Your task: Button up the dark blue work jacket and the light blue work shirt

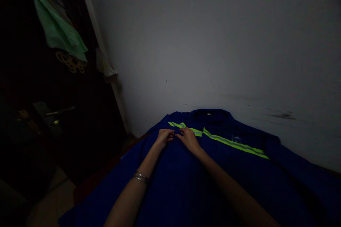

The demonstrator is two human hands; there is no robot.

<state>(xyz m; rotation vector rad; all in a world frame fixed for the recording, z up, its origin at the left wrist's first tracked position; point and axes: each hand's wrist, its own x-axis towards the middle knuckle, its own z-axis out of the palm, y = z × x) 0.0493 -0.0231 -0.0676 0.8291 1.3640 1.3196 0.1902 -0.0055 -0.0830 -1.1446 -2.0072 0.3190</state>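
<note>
The jacket (226, 159) lies spread beneath and around my hands, its collar (211, 117) beyond them. My left hand (165, 137) and right hand (188, 139) pinch its cloth, fingertips nearly meeting, beside a stripe (197, 132). Farther left of them stands a door (87, 113).

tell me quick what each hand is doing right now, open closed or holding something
Left hand: fingers curled at the blue jacket; too dark to tell its grip.
Right hand: likewise curled there, grip unclear.
</note>
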